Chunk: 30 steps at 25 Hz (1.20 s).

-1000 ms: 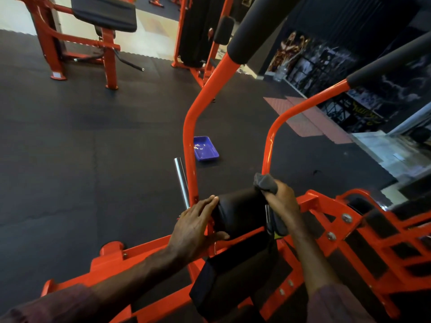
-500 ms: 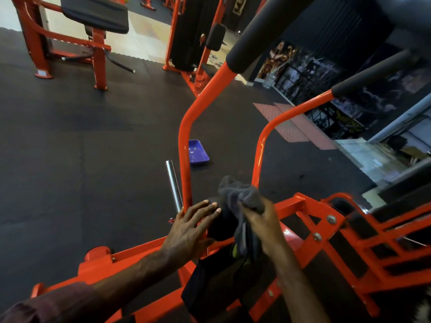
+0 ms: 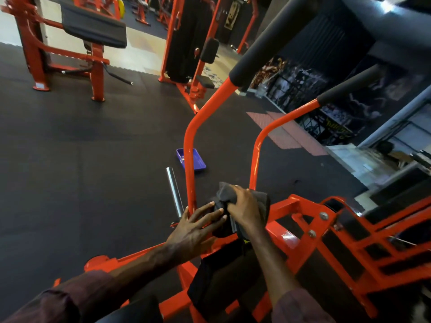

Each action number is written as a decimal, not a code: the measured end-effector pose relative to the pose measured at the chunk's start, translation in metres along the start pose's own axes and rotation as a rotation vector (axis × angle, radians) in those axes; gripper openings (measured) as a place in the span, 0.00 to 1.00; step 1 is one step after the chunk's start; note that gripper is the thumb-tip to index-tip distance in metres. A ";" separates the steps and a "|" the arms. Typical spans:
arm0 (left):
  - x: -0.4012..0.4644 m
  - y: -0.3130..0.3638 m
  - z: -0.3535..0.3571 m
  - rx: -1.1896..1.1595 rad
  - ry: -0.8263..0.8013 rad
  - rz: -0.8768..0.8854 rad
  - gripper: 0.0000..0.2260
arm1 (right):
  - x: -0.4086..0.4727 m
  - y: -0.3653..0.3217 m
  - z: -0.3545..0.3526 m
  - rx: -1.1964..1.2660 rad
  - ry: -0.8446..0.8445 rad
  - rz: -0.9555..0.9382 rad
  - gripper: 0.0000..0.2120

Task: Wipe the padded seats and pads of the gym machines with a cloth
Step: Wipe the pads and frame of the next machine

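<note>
A small black roller pad [image 3: 220,229] sits low on the orange machine frame [image 3: 300,231] in front of me. My right hand [image 3: 243,206] grips a dark grey cloth [image 3: 258,200] and holds it on top of that pad. My left hand [image 3: 198,226] lies with spread, straight fingers against the pad's left end, beside the orange upright. A larger black pad [image 3: 221,278] slopes down below the roller, between my forearms. Much of the roller is hidden under the cloth and hands.
Two orange handle bars with black foam grips [image 3: 277,40] rise ahead. A chrome peg [image 3: 173,191] sticks out at the left, and a purple tray [image 3: 194,160] lies on the black rubber floor. Another machine with a black pad [image 3: 93,27] stands far left.
My right hand carried the cloth from the roller's right end to its left, lifting it bunched midway, and now holds it down over the top. My left hand stayed at the left end.
</note>
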<state>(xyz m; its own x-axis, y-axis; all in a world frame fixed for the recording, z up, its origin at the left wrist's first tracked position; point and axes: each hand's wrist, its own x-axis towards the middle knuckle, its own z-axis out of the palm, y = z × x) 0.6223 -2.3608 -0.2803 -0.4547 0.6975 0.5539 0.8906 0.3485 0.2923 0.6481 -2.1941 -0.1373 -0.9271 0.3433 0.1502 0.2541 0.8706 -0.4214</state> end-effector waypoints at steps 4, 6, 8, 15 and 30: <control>0.002 -0.006 -0.017 -0.076 -0.096 0.034 0.28 | -0.030 -0.032 0.007 0.121 0.012 -0.038 0.22; 0.001 -0.015 -0.031 -0.102 -0.183 0.090 0.30 | -0.041 -0.037 0.008 0.205 -0.008 0.024 0.23; -0.002 -0.030 -0.049 -0.071 -0.249 0.176 0.34 | -0.054 -0.039 0.002 0.380 -0.005 0.094 0.17; -0.040 -0.064 -0.152 0.180 -0.543 0.017 0.21 | -0.063 -0.074 -0.045 0.504 -0.253 0.024 0.12; -0.346 0.003 -0.490 0.600 -0.382 -0.875 0.29 | -0.208 -0.350 0.081 0.043 -0.465 -0.778 0.26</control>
<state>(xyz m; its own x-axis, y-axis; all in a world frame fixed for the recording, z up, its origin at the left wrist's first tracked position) 0.7773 -2.9077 -0.0891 -0.9838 0.1756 0.0369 0.1751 0.9844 -0.0159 0.7297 -2.5994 -0.0937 -0.8527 -0.5213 0.0343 -0.4923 0.7799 -0.3865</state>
